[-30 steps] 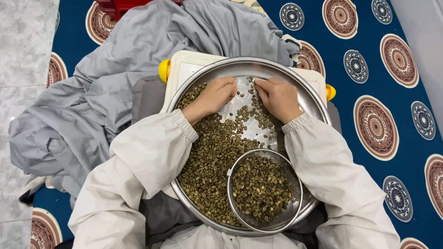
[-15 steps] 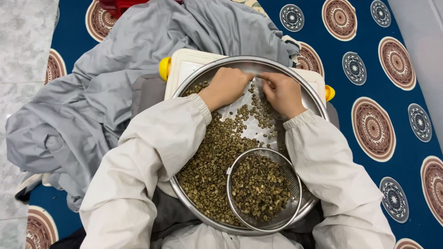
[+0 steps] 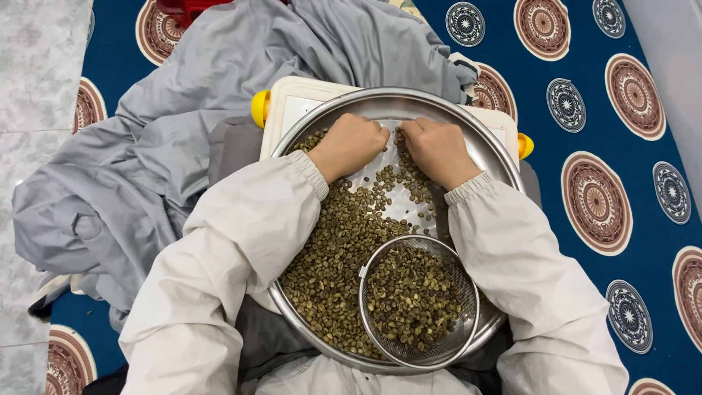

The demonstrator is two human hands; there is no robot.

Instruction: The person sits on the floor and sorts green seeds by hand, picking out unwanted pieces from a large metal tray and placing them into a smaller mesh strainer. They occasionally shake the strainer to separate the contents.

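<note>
A large round steel tray (image 3: 307, 126) rests on my lap, covered with greenish-brown beans (image 3: 333, 249). A small wire-mesh sieve (image 3: 418, 301) full of the same beans sits in the tray's near right part. My left hand (image 3: 351, 145) and my right hand (image 3: 437, 150) lie side by side at the far end of the tray, fingers curled down among the beans on a bare patch of metal. Whether either hand pinches a bean is hidden by the knuckles. Both arms wear cream sleeves.
Under the tray lies a white board (image 3: 292, 102) with yellow knobs (image 3: 259, 108) at its sides. A crumpled grey cloth (image 3: 168, 146) spreads to the left and beyond. A blue mat (image 3: 585, 168) with round patterns covers the floor; pale tiles (image 3: 36, 88) lie at the left.
Both hands have slid further up the tray towards its far rim and drawn closer together. The sieve stays in place.
</note>
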